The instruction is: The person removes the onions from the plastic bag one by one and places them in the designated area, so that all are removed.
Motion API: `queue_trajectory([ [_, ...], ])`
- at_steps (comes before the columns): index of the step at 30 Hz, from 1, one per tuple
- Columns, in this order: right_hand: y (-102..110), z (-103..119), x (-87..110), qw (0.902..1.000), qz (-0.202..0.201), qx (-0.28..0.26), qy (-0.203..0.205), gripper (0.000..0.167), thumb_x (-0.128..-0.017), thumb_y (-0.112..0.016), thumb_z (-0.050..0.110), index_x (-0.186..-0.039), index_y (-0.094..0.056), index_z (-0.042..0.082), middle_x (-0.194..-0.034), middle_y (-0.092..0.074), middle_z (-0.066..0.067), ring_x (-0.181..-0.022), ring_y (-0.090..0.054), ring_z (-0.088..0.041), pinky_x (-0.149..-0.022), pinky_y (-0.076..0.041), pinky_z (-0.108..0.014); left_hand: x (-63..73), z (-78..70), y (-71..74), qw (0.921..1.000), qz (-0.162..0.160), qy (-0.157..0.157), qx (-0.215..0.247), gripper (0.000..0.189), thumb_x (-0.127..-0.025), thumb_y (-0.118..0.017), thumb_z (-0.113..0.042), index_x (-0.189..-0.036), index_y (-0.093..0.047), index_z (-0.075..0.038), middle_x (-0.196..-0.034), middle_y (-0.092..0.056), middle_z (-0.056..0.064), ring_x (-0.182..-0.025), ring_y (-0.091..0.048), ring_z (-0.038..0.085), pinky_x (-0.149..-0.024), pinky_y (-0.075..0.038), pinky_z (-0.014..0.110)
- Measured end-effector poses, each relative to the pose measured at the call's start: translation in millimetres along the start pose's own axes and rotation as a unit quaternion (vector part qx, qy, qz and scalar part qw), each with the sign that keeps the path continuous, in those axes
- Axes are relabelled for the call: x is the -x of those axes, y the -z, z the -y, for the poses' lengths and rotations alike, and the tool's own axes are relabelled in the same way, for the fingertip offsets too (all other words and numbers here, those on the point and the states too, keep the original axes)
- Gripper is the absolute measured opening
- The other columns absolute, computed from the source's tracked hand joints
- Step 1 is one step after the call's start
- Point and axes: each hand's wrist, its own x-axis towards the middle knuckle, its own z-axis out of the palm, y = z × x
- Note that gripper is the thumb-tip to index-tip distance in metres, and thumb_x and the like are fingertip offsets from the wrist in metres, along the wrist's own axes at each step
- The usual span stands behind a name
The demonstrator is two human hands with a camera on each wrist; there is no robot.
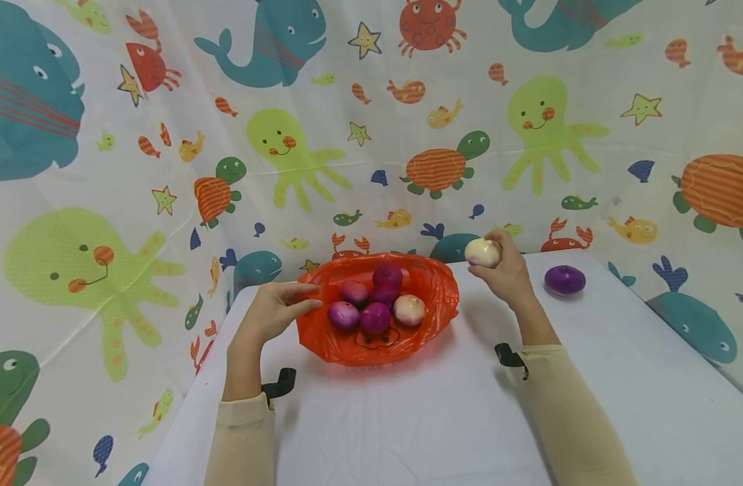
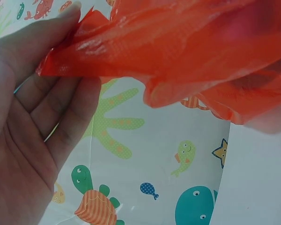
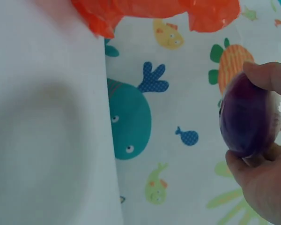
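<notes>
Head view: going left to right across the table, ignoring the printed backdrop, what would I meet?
Left hand → red bag → right hand holding a pale onion → purple onion lying on its own.

Reads as a makeshift recording booth: bench under a plain white cover, closed in at the back and both sides by a white printed sheet of cartoon whales, octopuses, turtles and crabs. Faint creases and ripples say hung sheet, not painted wall; both wrist views catch the same print past the bench, and the black wrist-worn pieces fit a capture rig. Print is nursery or bathroom style, but can't tell if the room beyond is home, lab or office.
</notes>
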Motion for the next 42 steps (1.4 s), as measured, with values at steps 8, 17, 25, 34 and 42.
queue_trajectory([
  [8, 9, -13, -1.0, 0.9994, 0.005, 0.031, -0.017, 0.072, -0.088, -0.085, 0.021, -0.146, -0.042, 0.013, -0.15, -0.051, -0.023, -0.128, -0.051, -0.045, -0.108, -0.044, -0.067, 0.2, 0.0, 0.1, 1.0, 0.006, 0.001, 0.004, 0.037, -0.093, -0.08, -0.037, -0.125, -0.078, -0.02, -0.103, -0.079, 0.004, -0.09, -0.073, 0.02, -0.079, -0.065, 0.034],
  [17, 22, -30, -4.1, 0.9962, 0.02, 0.036, -0.077, 0.081, -0.091, -0.082, 0.022, -0.156, -0.035, 0.01, -0.157, -0.044, -0.026, -0.136, -0.047, -0.046, -0.114, -0.039, -0.066, -0.2, -2.6, -0.4, 1.0, 0.004, 0.003, 0.0, 0.037, -0.093, -0.08, -0.037, -0.125, -0.078, -0.02, -0.1, -0.079, 0.003, -0.087, -0.072, 0.021, -0.077, -0.064, 0.033],
  [25, 32, -45, -2.5, 0.9942, 0.0, 0.042, -0.099, 0.074, -0.09, -0.082, 0.018, -0.151, -0.043, 0.006, -0.152, -0.039, -0.027, -0.133, -0.043, -0.045, -0.114, -0.037, -0.066, 0.7, -2.5, 0.5, 1.0, 0.005, 0.008, 0.0, 0.038, -0.093, -0.08, -0.037, -0.126, -0.077, -0.019, -0.1, -0.079, 0.003, -0.088, -0.072, 0.021, -0.078, -0.064, 0.033],
  [34, 42, -67, -2.4, 0.9905, 0.005, 0.091, -0.103, 0.075, -0.089, -0.081, 0.013, -0.153, -0.043, 0.002, -0.156, -0.041, -0.031, -0.141, -0.038, -0.051, -0.118, -0.03, -0.068, 0.9, -3.8, 0.5, 1.0, 0.003, 0.004, 0.003, 0.036, -0.092, -0.08, -0.036, -0.124, -0.078, -0.021, -0.098, -0.078, 0.002, -0.087, -0.072, 0.021, -0.077, -0.064, 0.032],
  [42, 46, -80, -1.4, 0.9856, 0.012, 0.141, -0.093, 0.076, -0.089, -0.079, 0.011, -0.153, -0.041, -0.004, -0.153, -0.042, -0.036, -0.142, -0.039, -0.055, -0.119, -0.029, -0.068, 1.1, -3.2, 0.3, 0.9999, 0.005, 0.008, 0.005, 0.036, -0.093, -0.08, -0.036, -0.125, -0.078, -0.021, -0.1, -0.079, 0.003, -0.089, -0.073, 0.021, -0.078, -0.065, 0.034],
])
